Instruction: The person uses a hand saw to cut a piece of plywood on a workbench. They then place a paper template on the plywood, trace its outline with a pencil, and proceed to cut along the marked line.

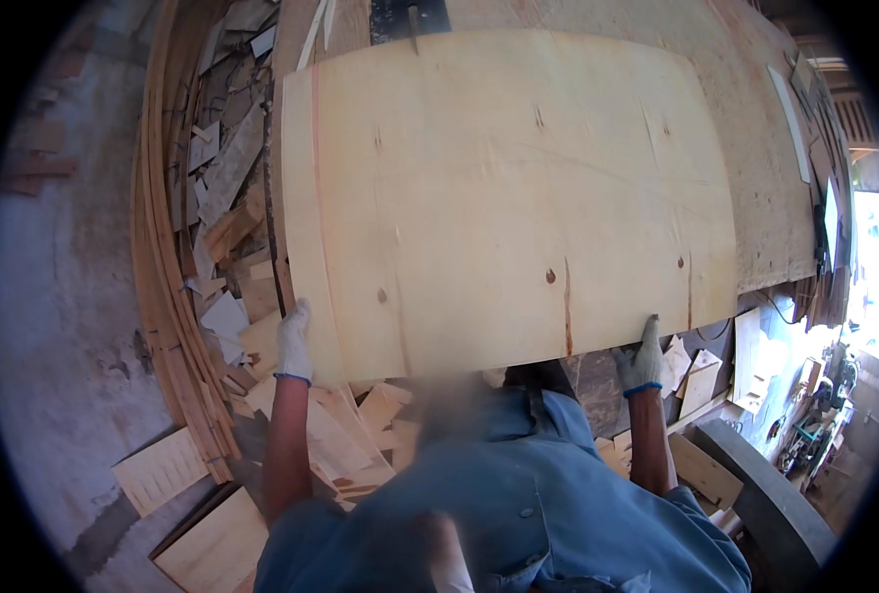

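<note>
A wide, pale plywood sheet with knots and brown streaks lies over a wooden worktop, its near edge toward my body. My left hand, in a white glove with a blue cuff, is closed on the sheet's left edge by the near corner. On the near edge, right of the middle, my right hand grips in a matching glove, thumb on top and fingers hidden beneath. Just past the sheet's far edge, a dark metal plate with a thin upright piece, perhaps a saw blade, is set in the worktop.
The worktop extends to the right of the sheet. Long wooden strips stand along the left, beside a heap of wood offcuts. More scraps lie below the near edge. A curved grey object sits at lower right.
</note>
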Demonstrator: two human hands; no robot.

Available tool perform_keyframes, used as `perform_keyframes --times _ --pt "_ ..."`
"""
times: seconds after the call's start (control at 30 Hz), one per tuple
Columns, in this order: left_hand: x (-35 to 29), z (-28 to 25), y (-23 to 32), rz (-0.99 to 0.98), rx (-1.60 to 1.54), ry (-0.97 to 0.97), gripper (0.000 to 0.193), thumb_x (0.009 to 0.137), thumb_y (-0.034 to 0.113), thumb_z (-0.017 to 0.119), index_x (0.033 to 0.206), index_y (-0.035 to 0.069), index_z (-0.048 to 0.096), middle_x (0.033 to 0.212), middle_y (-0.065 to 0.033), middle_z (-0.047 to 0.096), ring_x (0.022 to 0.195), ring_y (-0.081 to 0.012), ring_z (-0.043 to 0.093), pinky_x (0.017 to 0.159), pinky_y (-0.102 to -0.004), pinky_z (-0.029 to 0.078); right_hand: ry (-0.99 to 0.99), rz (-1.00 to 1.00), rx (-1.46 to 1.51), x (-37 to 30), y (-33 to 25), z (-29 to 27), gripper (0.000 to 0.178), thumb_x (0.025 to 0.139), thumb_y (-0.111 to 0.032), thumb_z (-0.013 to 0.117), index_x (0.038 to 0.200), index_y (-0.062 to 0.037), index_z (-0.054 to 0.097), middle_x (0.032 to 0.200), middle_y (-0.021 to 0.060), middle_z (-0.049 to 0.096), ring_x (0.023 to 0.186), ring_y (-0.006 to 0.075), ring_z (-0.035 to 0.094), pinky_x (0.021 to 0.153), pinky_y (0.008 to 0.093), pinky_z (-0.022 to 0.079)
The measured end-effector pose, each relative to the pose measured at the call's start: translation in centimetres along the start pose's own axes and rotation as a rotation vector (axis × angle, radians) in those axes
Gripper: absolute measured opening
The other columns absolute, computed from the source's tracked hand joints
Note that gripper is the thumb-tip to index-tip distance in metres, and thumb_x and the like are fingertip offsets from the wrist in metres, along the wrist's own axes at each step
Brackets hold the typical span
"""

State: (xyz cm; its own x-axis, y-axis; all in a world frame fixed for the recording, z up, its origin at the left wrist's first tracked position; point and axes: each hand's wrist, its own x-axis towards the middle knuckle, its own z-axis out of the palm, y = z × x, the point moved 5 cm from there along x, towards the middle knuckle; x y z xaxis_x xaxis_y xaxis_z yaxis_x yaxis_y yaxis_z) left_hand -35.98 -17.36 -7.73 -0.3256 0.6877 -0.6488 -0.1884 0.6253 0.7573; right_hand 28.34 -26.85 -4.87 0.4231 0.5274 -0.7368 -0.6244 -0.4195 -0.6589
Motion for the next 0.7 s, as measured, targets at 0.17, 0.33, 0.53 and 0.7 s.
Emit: perform_keyframes --times 0.17,0.33,0.53,0.7 --pt "-0.9 1.3 1.1 0.004 -0.028 0.005 0.044 0.099 0.036 0.060 0.122 -0.001 0.063 0.115 -0.0065 0.067 0.103 -0.0149 0.063 0.091 -0.0294 0.051 0.064 -0.033 0.004 -0.8 -0.8 2.1 0.045 0.099 -0.056 0.053 0.112 -0.0141 0.060 0.090 -0.0011 0.059 0.078 0.0116 0.055 0.067 0.0311 0.050" --pt "-1.2 1.6 0.1 -0.001 -0.015 -0.010 0.047 0.098 0.040 0.060 0.125 0.001 0.062 0.117 -0.0082 0.066 0.103 -0.0167 0.065 0.090 -0.0306 0.053 -0.006 -0.053 0.079 0.7 -0.3 -0.4 0.055 0.100 -0.049 0.055 0.131 -0.0033 0.053 0.123 0.0094 0.061 0.113 0.0236 0.059 0.092 0.0438 0.050" --pt "-0.1 1.6 0.8 -0.038 -0.047 -0.057 0.042 0.097 0.040 0.063 0.113 0.002 0.068 0.105 -0.0027 0.068 0.094 -0.0118 0.063 0.087 -0.0293 0.052 0.029 -0.059 0.025 1.1 -0.4 0.6 0.043 0.098 -0.054 0.056 0.113 -0.0136 0.061 0.098 0.0021 0.066 0.087 0.0142 0.062 0.069 0.0302 0.054" --pt "-0.7 2.8 2.8 0.015 -0.017 -0.016 0.044 0.098 0.041 0.060 0.114 0.001 0.067 0.106 -0.0037 0.068 0.093 -0.0120 0.064 0.085 -0.0286 0.053 -0.037 -0.056 0.027 2.8 -0.5 0.4 0.041 0.098 -0.052 0.057 0.111 -0.0135 0.062 0.092 0.0007 0.065 0.078 0.0126 0.061 0.062 0.0282 0.053"
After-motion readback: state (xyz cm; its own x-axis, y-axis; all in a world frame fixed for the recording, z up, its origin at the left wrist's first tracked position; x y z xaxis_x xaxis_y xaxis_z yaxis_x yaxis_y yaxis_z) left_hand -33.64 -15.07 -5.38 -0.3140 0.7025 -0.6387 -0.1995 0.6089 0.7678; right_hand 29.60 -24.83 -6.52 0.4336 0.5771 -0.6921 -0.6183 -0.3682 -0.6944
